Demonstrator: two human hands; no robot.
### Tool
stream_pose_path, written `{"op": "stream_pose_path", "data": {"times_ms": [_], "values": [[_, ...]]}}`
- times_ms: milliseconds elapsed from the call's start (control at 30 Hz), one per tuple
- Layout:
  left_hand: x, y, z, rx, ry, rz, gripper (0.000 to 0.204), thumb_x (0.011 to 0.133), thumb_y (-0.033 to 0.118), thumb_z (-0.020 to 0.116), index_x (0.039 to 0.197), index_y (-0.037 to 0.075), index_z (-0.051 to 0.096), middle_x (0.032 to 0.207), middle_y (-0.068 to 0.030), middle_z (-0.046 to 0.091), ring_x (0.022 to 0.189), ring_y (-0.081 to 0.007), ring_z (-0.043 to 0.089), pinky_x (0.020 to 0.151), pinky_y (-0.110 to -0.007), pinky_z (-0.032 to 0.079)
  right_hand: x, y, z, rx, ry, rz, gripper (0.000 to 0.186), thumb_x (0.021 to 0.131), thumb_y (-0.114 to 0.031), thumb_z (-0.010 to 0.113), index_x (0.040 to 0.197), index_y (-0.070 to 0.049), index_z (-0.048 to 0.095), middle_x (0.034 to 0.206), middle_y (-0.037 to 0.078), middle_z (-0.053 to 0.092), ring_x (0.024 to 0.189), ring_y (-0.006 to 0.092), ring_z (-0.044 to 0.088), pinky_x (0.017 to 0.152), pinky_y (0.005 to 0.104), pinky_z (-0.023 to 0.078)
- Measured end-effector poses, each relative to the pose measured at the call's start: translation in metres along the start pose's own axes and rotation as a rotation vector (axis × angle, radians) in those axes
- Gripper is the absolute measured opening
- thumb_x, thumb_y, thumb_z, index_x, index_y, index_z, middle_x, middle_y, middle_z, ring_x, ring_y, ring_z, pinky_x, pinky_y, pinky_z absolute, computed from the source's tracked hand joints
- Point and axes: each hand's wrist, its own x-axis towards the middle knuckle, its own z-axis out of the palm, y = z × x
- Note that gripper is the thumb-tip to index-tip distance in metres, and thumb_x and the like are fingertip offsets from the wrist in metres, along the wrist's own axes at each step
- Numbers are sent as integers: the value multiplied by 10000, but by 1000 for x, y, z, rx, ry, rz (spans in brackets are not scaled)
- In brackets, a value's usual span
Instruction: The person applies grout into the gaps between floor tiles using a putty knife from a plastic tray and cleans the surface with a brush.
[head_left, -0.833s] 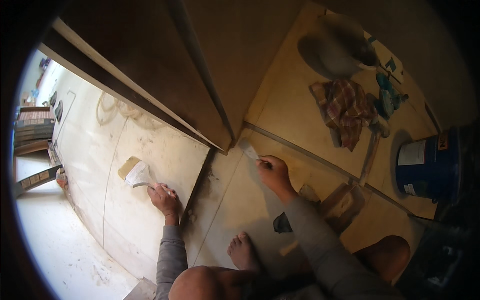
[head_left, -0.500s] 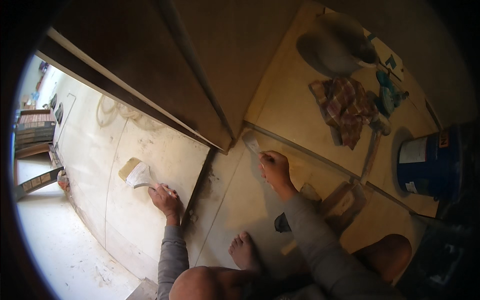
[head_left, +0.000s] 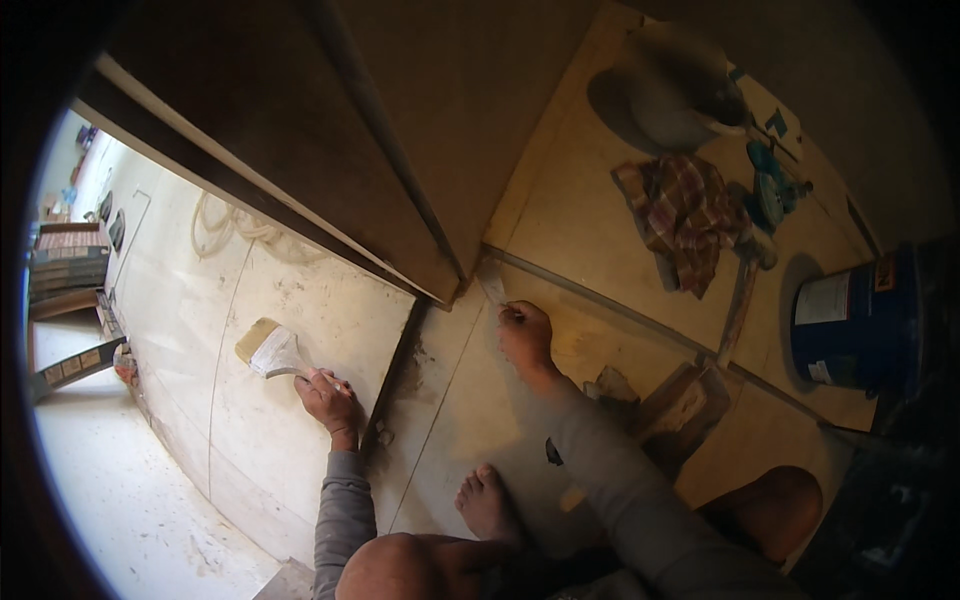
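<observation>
Plywood flooring [head_left: 600, 200] runs under a crouching person, meeting a pale, dusty wall panel [head_left: 250, 360] at a dark seam beside a brown cabinet [head_left: 330, 130].

The left hand [head_left: 328, 398] is clamped on the handle of a wide paintbrush [head_left: 272, 352], which lies against the pale panel; its long axis runs from the hand up and to the left, bristles pointing away from the person. The right hand [head_left: 525, 335] is closed round a narrow scraper [head_left: 492, 288], whose blade points up toward the cabinet's lower corner where the seams meet.

In my judgement the scraper's tip could slip off the joint and gouge the plywood if pressed at too steep an angle, and the brush could smear the panel while attention stays on the other hand. A bare foot [head_left: 487, 505] sits close to the working area, with a blue bucket [head_left: 850, 325] and checked rag [head_left: 685, 215] well apart.
</observation>
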Motion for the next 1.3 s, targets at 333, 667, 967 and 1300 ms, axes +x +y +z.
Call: {"op": "stream_pose_path", "data": {"times_ms": [333, 667, 967, 1300], "values": [[4, -3, -7, 72, -1, 19, 194, 985, 239, 424, 923, 55, 423, 637, -55, 506, 418, -131, 451, 394, -266, 408, -14, 3, 3, 77, -2, -23, 160, 936, -172, 576, 945, -19, 622, 637, 25, 538, 476, 101, 484, 417, 264, 383], [5, -10, 0, 28, 6, 44, 177, 981, 233, 445, 914, 72, 415, 710, -60, 514, 443, -132, 458, 407, -251, 417, 8, 63, 14, 20, 105, -215, 134, 952, -181, 548, 945, -49, 569, 661, 18, 521, 456, 97, 464, 389, 259, 369], [-1, 0, -5, 34, 13, 36, 196, 991, 224, 419, 910, 47, 436, 639, -59, 533, 437, -137, 497, 401, -269, 410, -36, 5, 18, 273, -74, 44, 243, 968, -204, 528, 1134, -33, 572, 769, 21, 530, 541, 95, 498, 438, 243, 398], [-5, 6, 4, 20, -5, -21, 218, 991, 243, 420, 906, 43, 436, 623, -55, 520, 412, -135, 461, 402, -269, 412, -55, 57, -1, 118, 28, -174, 373, 991, -210, 515, 1321, -37, 516, 860, 9, 528, 615, 65, 496, 510, 208, 409]]}}
